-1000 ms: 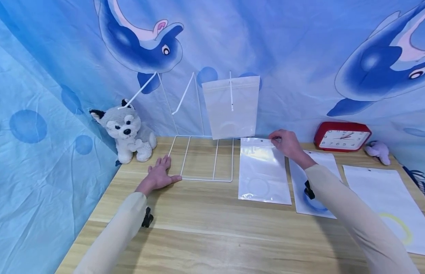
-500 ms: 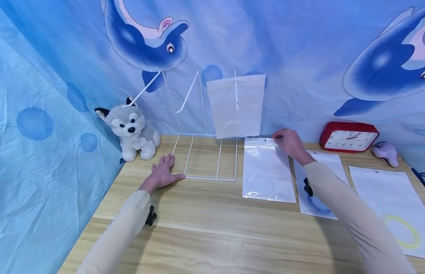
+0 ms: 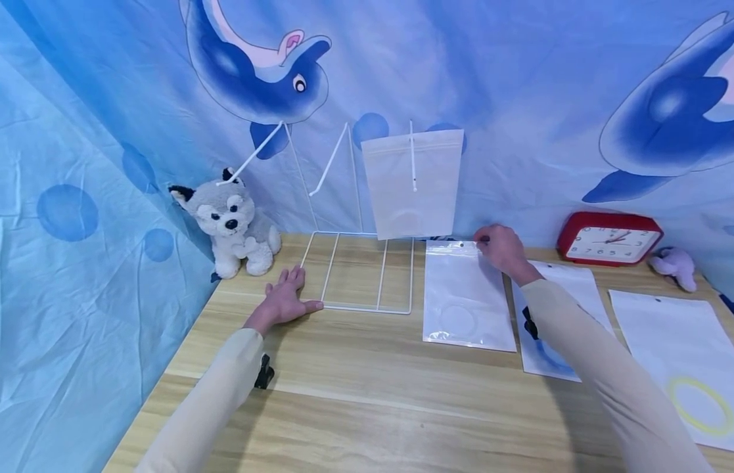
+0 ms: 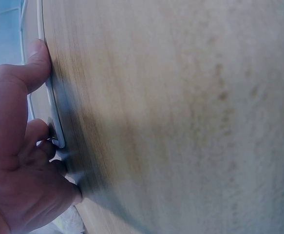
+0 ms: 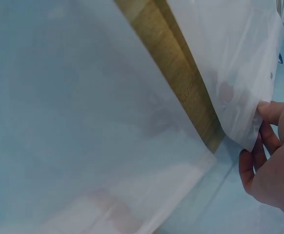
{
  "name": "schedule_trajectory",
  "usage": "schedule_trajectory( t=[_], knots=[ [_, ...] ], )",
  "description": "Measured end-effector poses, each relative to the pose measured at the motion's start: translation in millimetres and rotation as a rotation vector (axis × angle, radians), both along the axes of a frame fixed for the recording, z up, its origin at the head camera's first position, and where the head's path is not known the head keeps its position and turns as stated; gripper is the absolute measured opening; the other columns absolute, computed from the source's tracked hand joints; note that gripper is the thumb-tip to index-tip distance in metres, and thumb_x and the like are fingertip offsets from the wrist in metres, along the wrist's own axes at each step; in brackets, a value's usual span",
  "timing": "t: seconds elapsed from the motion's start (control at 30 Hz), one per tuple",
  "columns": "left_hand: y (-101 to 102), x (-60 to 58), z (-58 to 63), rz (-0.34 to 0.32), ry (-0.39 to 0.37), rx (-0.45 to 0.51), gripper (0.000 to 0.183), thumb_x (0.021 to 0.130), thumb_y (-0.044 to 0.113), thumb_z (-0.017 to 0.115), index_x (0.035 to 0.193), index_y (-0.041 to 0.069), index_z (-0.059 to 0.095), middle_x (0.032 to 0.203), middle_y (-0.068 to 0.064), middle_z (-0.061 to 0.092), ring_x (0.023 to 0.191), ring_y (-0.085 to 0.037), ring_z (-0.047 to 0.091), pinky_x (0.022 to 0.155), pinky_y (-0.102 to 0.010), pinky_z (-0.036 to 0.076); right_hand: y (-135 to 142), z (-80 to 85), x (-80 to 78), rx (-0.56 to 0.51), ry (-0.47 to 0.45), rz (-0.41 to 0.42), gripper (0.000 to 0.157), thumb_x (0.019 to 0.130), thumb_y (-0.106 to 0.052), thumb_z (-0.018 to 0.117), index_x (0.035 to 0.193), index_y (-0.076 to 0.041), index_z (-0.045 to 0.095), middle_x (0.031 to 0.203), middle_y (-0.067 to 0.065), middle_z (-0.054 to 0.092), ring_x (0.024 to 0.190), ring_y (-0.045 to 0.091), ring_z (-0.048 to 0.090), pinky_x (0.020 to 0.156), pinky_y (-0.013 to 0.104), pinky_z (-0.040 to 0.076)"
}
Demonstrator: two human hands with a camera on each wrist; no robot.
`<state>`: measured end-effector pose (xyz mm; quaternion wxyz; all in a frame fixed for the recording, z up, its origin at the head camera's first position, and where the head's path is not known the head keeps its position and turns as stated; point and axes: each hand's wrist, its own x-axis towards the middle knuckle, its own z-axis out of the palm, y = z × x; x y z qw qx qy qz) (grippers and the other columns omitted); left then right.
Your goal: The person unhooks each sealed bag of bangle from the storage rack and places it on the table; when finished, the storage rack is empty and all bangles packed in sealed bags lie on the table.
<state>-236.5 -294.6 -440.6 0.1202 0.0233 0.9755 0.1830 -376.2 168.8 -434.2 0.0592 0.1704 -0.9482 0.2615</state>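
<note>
One white zip pouch [image 3: 464, 295] on table [image 3: 367, 401], just left of and nearer the person than right hand [image 3: 503, 251], which pinches its far right corner. Left hand [image 3: 284, 299], fingers spread, at near-left corner of wire rack [image 3: 367, 310]; fingertip contact unclear.

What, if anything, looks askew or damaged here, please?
Only the hanging bag looks slightly askew: its top edge slopes up rightward on the right-hand hook of the white rack. Nothing appears spilled or damaged.
</note>
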Motion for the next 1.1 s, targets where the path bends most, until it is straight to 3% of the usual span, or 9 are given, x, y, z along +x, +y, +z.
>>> schedule_trajectory(
  t=[0.4, 0.6, 0.83, 1.03, 1.1],
  knots=[
    [3.2, 0.7, -0.4, -0.002, -0.008, -0.001, 0.100, 0.094, 0.048, 0.066, 0.156, -0.007, 0.010, 0.164, -0.024, 0.002, 0.148, -0.045, -0.004, 0.113, -0.069, -0.001, 0.4, -4.1, 0.8, 0.026, 0.052, -0.016, 0.017, 0.093, 0.000, 0.062, 0.103, 0.008, 0.073, 0.102, 0.025, 0.070, 0.100, 0.041, 0.062, 0.086, 0.053, 0.051],
    [1.8, 2.3, 2.6, -0.002, -0.004, 0.006, 0.099, 0.094, 0.047, 0.065, 0.156, -0.008, 0.011, 0.164, -0.024, 0.002, 0.148, -0.045, -0.004, 0.112, -0.069, -0.002, -2.8, 5.9, 6.4, -0.024, 0.076, 0.000, 0.016, 0.094, 0.000, 0.063, 0.103, 0.009, 0.072, 0.101, 0.025, 0.069, 0.097, 0.041, 0.063, 0.085, 0.052, 0.052],
    [0.9, 4.5, 1.1, -0.006, 0.010, 0.008, 0.099, 0.094, 0.047, 0.066, 0.155, -0.009, 0.012, 0.163, -0.027, 0.003, 0.148, -0.047, -0.003, 0.111, -0.070, -0.001, -3.2, 40.8, 22.4, -0.184, 0.136, 0.058, 0.016, 0.095, -0.002, 0.063, 0.102, 0.009, 0.071, 0.097, 0.025, 0.070, 0.087, 0.038, 0.066, 0.074, 0.050, 0.055],
    [0.3, 4.1, -0.5, -0.012, 0.005, 0.023, 0.100, 0.093, 0.049, 0.065, 0.155, -0.010, 0.013, 0.162, -0.028, 0.003, 0.147, -0.048, -0.003, 0.111, -0.070, -0.002, -6.9, 90.3, 36.6, -0.318, 0.053, 0.096, 0.028, 0.098, -0.008, 0.065, 0.123, 0.006, 0.063, 0.113, 0.021, 0.067, 0.094, 0.037, 0.067, 0.074, 0.031, 0.057],
    [0.9, 2.8, 0.8, -0.014, 0.008, 0.030, 0.101, 0.093, 0.050, 0.065, 0.155, -0.010, 0.012, 0.162, -0.028, 0.003, 0.147, -0.048, -0.003, 0.111, -0.070, -0.003, -9.4, 107.5, 39.4, -0.358, 0.039, 0.113, 0.034, 0.098, -0.009, 0.064, 0.128, 0.005, 0.060, 0.118, 0.021, 0.065, 0.099, 0.037, 0.066, 0.077, 0.030, 0.057]
  ],
)
